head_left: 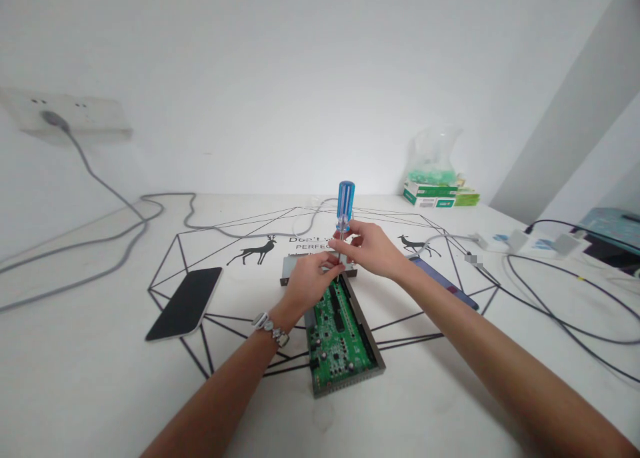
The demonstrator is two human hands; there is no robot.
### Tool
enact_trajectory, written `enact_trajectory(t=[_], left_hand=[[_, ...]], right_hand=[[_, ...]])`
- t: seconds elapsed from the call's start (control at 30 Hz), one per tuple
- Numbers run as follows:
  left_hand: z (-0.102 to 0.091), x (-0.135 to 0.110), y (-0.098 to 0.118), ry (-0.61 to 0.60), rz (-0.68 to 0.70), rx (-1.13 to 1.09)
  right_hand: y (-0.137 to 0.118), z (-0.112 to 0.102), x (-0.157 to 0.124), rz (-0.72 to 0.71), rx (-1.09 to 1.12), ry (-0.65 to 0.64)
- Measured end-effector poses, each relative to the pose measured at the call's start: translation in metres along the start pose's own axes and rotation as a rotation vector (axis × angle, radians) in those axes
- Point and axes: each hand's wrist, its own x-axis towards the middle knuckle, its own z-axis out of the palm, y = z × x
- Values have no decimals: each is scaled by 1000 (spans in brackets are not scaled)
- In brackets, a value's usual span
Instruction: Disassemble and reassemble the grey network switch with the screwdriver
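Note:
A green circuit board point(341, 335) lies in an open grey metal case point(376, 359) on the white table. My right hand point(373, 248) is closed around the shaft of a screwdriver with a clear blue handle point(345, 207), held upright over the board's far end. My left hand point(307, 281), with a watch on its wrist, pinches something small at the screwdriver's tip; I cannot make out what. A grey metal cover point(293, 269) lies just behind the hands.
A smartphone point(186, 303) lies face down to the left, another dark phone point(445, 283) to the right. Grey cables run from a wall socket point(60, 118) across the table. Green-white boxes and a plastic bag point(433, 178) stand at the back; chargers and cables lie far right.

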Motion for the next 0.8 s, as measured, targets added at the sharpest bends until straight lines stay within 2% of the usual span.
enact_trajectory(t=[0.1,0.2,0.33,0.5,0.6,0.67,0.8], left_hand=[[-4,1,3,-78,10,-38],[-9,0,6,-142,8,-29],[-9,-1,7,-184,14,-106],[-7,0,7,-203,0,-99],[-6,1,6,-208,12,-77],[-6,1,6,-208,22,-74],[-7,1,6,-210,23,-63]], right_hand=[[-1,-9,1,36,213,-228],[-2,-15,2,46,299,-312],[2,-15,4,44,261,-277],[8,-8,4,-46,111,-39],[9,-3,3,-69,79,36],[8,-2,3,-73,85,41],[2,-8,3,-74,190,-63]])
